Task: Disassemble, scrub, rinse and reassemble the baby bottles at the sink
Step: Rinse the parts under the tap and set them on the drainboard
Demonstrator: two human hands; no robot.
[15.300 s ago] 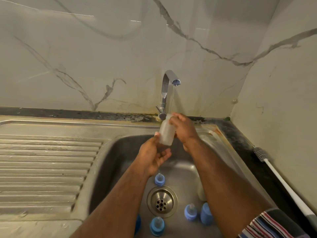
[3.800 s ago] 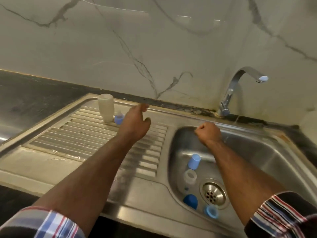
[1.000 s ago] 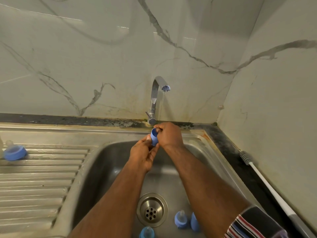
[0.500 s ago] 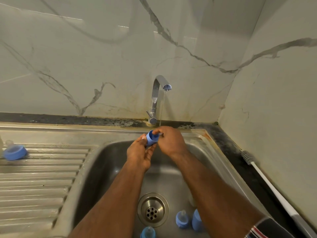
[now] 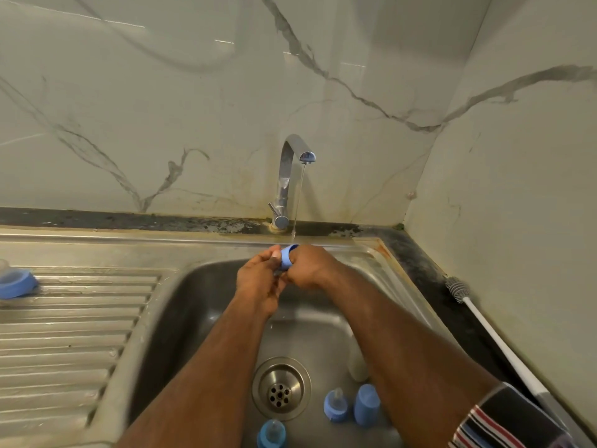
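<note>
Both hands meet over the sink basin point(image 5: 206, 305) under a thin stream of water from the tap point(image 5: 289, 176). My left hand point(image 5: 258, 282) and my right hand point(image 5: 308, 266) together grip a small blue bottle cap point(image 5: 286, 257), which shows between the fingers. In the basin lie a blue teat ring point(image 5: 336, 405), a blue cap point(image 5: 366, 404), another teat ring point(image 5: 272, 434) and a pale bottle point(image 5: 357, 363) partly hidden by my right forearm. A further blue teat ring point(image 5: 16, 282) sits on the drainboard at the left edge.
The ribbed steel drainboard point(image 5: 71, 334) spreads to the left. A white bottle brush point(image 5: 484, 331) lies on the dark counter strip along the right wall. The drain point(image 5: 281, 388) is in the basin's middle. Marble walls close the back and right.
Over the last second the hands turned the blue cap under the stream and shifted slightly. Earlier, the bottle was rinsed and set on the drainboard at the left.
</note>
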